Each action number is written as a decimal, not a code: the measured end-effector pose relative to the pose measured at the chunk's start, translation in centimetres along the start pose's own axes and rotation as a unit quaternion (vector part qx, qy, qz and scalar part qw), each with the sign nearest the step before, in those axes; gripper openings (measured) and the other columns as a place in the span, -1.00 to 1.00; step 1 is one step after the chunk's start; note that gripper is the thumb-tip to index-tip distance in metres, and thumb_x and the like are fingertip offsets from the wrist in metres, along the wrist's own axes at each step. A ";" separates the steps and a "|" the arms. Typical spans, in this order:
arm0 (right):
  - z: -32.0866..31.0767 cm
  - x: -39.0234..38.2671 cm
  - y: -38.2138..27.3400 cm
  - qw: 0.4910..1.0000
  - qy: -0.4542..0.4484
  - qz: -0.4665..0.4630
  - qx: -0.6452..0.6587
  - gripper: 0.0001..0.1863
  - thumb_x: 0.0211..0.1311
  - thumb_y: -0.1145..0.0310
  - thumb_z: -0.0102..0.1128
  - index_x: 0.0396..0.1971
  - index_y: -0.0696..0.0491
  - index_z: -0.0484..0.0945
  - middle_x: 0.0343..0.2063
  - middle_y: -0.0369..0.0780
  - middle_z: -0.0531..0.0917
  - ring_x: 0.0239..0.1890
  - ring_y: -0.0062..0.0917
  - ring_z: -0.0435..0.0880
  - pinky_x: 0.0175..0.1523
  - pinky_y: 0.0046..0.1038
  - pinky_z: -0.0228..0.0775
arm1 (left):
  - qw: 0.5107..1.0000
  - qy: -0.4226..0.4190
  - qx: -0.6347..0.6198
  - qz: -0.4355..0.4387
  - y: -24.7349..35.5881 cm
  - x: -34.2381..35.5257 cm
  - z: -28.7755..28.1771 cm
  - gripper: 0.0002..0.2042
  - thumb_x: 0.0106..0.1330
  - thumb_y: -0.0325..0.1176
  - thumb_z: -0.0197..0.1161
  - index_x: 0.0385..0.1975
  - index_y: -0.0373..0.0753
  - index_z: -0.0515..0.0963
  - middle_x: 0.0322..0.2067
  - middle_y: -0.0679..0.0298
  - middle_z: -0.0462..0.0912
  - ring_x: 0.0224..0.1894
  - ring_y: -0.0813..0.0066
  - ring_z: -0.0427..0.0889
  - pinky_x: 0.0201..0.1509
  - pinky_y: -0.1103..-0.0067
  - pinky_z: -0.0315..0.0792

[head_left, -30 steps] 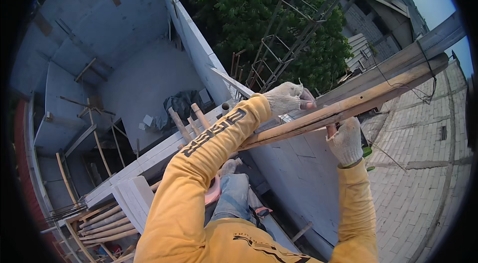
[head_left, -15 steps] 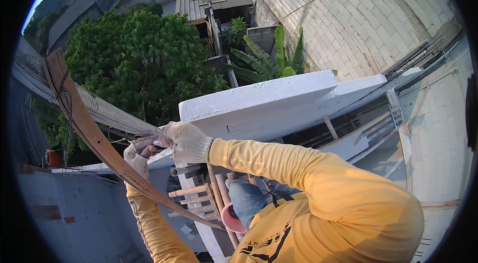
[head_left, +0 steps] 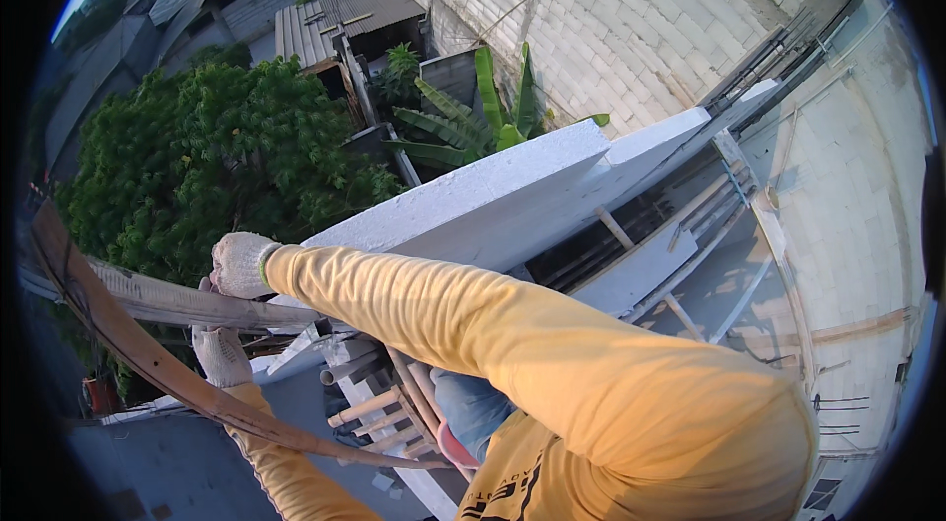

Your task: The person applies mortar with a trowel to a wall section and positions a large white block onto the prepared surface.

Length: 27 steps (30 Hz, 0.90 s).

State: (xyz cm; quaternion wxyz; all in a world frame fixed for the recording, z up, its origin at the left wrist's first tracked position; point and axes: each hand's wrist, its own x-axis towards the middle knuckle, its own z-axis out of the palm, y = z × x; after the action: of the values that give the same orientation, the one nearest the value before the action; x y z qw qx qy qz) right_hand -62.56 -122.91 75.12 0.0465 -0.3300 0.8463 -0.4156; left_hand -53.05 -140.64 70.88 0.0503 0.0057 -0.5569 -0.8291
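Note:
My right hand (head_left: 239, 265), in a pale knit glove, reaches across to the far side of a weathered wooden beam (head_left: 168, 302). Its fingers are curled at the beam's upper edge, and what they hold is hidden. Below the same beam is my left hand (head_left: 223, 357), gloved too, with its fingers mostly out of sight at the beam's lower edge. A long, curved-looking brown plank (head_left: 148, 353) slants in front of my left forearm, dark wire looped near its upper end. Close to my right forearm stands a white block panel (head_left: 473, 184).
Beneath me are wooden poles (head_left: 367, 407) and a grey pipe (head_left: 345, 369). A red rounded object (head_left: 453, 447) is beside my jeans-clad leg (head_left: 468, 408). Beyond the panel are a leafy tree (head_left: 227, 146) and a banana plant (head_left: 488, 107). A tall block wall (head_left: 631, 28) rises at right.
Both hands have moved left in the view and are farther apart, now on either side of the beam. The view has shifted, moving the panel and plants leftward.

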 end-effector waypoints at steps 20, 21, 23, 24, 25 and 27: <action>-7.1 -9.7 -0.3 0.994 0.005 0.077 0.082 -0.77 0.16 0.27 0.30 -0.42 0.15 0.66 -0.38 -0.06 0.66 -0.30 -0.26 0.68 -0.15 -0.33 0.47 | 0.995 0.007 0.075 0.057 0.6 -4.2 -0.1 -0.66 0.42 -0.18 0.20 -0.14 -0.42 0.58 -0.15 0.14 0.64 -0.08 0.37 0.62 0.13 0.42 0.51; -7.2 -10.3 -0.4 0.995 0.002 0.071 0.070 -0.78 0.17 0.27 0.30 -0.39 0.15 0.66 -0.38 -0.06 0.66 -0.30 -0.26 0.68 -0.14 -0.34 0.47 | 0.990 -0.026 0.116 0.071 1.3 -4.3 0.5 -0.63 0.38 -0.17 0.25 -0.13 -0.45 0.59 -0.18 0.16 0.60 -0.08 0.39 0.60 0.12 0.42 0.51; -6.4 -10.0 -1.6 0.996 -0.007 0.047 0.073 -0.78 0.18 0.28 0.29 -0.33 0.14 0.65 -0.36 -0.05 0.66 -0.28 -0.25 0.68 -0.12 -0.34 0.48 | 0.988 -0.023 0.140 0.065 2.0 -4.8 0.9 -0.66 0.35 -0.19 0.29 -0.19 -0.43 0.63 -0.21 0.21 0.57 -0.11 0.42 0.56 0.09 0.47 0.49; -5.6 -10.1 -2.2 0.995 -0.015 0.031 0.092 -0.77 0.18 0.28 0.29 -0.30 0.14 0.65 -0.34 -0.04 0.66 -0.27 -0.25 0.68 -0.11 -0.34 0.48 | 0.986 -0.018 0.150 0.067 2.5 -5.0 1.2 -0.69 0.35 -0.20 0.30 -0.22 -0.41 0.65 -0.20 0.23 0.57 -0.12 0.44 0.55 0.05 0.49 0.49; -4.9 -10.1 -3.3 0.994 -0.023 0.015 0.109 -0.76 0.19 0.28 0.29 -0.26 0.14 0.65 -0.33 -0.03 0.67 -0.25 -0.24 0.68 -0.10 -0.34 0.49 | 0.975 -0.027 0.205 0.081 3.2 -5.0 0.1 -0.70 0.33 -0.21 0.32 -0.23 -0.39 0.66 -0.24 0.25 0.59 -0.13 0.45 0.55 -0.01 0.51 0.49; -3.5 -10.1 -5.2 0.995 -0.039 -0.017 0.089 -0.73 0.20 0.27 0.28 -0.21 0.15 0.64 -0.32 -0.01 0.67 -0.24 -0.22 0.69 -0.09 -0.32 0.50 | 0.945 -0.054 0.307 0.103 3.7 -4.6 -2.0 -0.73 0.30 -0.22 0.36 -0.23 -0.35 0.69 -0.33 0.30 0.62 -0.14 0.46 0.54 -0.11 0.55 0.51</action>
State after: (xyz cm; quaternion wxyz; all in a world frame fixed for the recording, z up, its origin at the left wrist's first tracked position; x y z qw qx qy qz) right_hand -53.23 -116.81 79.23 0.1020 -0.3551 0.7978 -0.4764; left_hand -48.05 -143.46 73.37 0.1017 -0.0812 -0.7837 -0.6074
